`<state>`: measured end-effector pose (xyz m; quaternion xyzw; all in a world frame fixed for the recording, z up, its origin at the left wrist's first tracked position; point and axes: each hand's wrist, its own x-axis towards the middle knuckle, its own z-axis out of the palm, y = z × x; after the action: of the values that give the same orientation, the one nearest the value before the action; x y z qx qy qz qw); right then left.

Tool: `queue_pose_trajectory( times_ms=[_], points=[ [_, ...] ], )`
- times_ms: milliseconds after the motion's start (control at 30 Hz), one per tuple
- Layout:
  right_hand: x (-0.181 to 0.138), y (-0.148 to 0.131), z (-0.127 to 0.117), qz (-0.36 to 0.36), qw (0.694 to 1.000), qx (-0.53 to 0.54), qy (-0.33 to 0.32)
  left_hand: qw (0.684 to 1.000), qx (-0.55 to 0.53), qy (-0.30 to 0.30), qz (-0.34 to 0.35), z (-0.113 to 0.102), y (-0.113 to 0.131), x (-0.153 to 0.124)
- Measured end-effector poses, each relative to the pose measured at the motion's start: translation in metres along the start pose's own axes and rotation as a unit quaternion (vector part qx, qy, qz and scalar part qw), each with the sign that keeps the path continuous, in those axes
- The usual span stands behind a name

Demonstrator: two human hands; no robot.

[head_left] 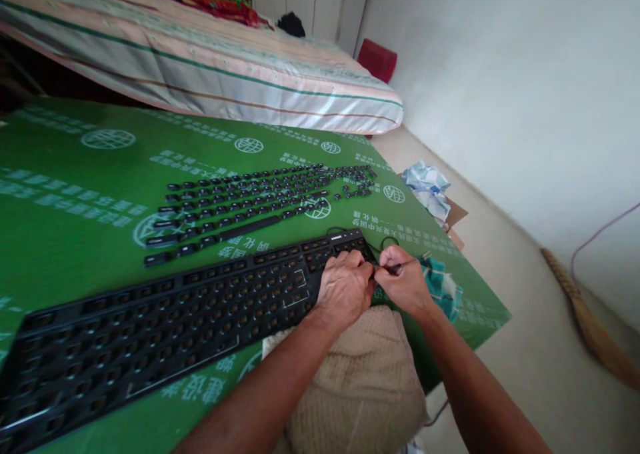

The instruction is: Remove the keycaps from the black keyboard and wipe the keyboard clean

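A black keyboard frame (165, 321) with its keycaps removed lies across the green printed table cover (75, 194). The loose black keycaps (240, 204) are laid out in rows behind it. My left hand (345, 287) rests closed on the keyboard's right end, fingers curled over its edge. My right hand (407, 281) is closed in a pinch right beside it, holding a thin stick-like tool (413, 262) that points to the right. A black cable (387, 242) loops just behind the hands.
A bed with a striped mattress (225, 61) stands behind the table. Crumpled blue-white cloth (427, 184) lies on cardboard on the floor at right. A broom (585, 314) lies by the white wall. A beige knitted fabric (355, 381) sits under my forearms.
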<state>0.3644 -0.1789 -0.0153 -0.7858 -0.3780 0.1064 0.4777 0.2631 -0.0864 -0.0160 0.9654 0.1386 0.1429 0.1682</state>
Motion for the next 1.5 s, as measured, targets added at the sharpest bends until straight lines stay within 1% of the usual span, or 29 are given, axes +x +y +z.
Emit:
queue_pose_trajectory(
  times_ms=[167,300,433,600,700,767,833,933,1067,1233,1300,1433,1500],
  points=[
    [-0.007,0.001,0.002,-0.016,1.000,0.000,0.026,1.000,0.008,-0.001,0.028,0.000,-0.001,-0.001],
    [-0.011,0.000,0.002,-0.026,0.998,-0.039,0.030,0.999,0.010,-0.006,0.035,-0.001,0.000,-0.002],
    [-0.012,-0.002,0.002,-0.025,0.998,-0.045,0.040,0.999,0.012,-0.006,0.039,-0.001,0.000,-0.002],
    [-0.010,-0.009,-0.002,-0.048,0.996,-0.070,0.024,0.999,0.006,-0.002,0.040,0.001,0.000,-0.003],
    [-0.006,-0.016,-0.004,-0.060,0.995,-0.084,0.001,0.999,-0.004,0.003,0.036,0.001,-0.001,-0.003],
    [-0.002,-0.019,-0.005,-0.053,0.996,-0.067,-0.013,0.999,-0.012,0.007,0.032,0.001,-0.001,-0.003],
    [0.001,-0.020,-0.004,-0.039,0.999,-0.037,-0.008,0.999,-0.024,0.010,0.023,0.001,-0.002,-0.003],
    [0.002,-0.021,-0.003,-0.015,1.000,0.005,0.008,0.998,-0.060,0.016,0.003,0.001,-0.005,-0.003],
    [-0.003,-0.021,-0.004,0.006,1.000,0.026,-0.004,0.990,-0.133,0.042,-0.011,0.003,-0.010,-0.003],
    [-0.009,-0.019,-0.007,-0.006,0.999,0.045,-0.008,0.969,-0.231,0.079,-0.029,0.005,-0.013,-0.001],
    [-0.012,-0.019,-0.006,-0.016,0.999,0.034,-0.006,0.957,-0.273,0.092,-0.039,0.006,-0.014,0.000],
    [-0.016,-0.020,-0.002,-0.048,0.999,-0.018,0.011,0.937,-0.325,0.117,-0.059,0.008,-0.016,0.000],
    [-0.016,-0.022,0.002,-0.043,0.999,0.005,0.028,0.929,-0.345,0.118,-0.063,0.008,-0.017,0.000]
  ],
)
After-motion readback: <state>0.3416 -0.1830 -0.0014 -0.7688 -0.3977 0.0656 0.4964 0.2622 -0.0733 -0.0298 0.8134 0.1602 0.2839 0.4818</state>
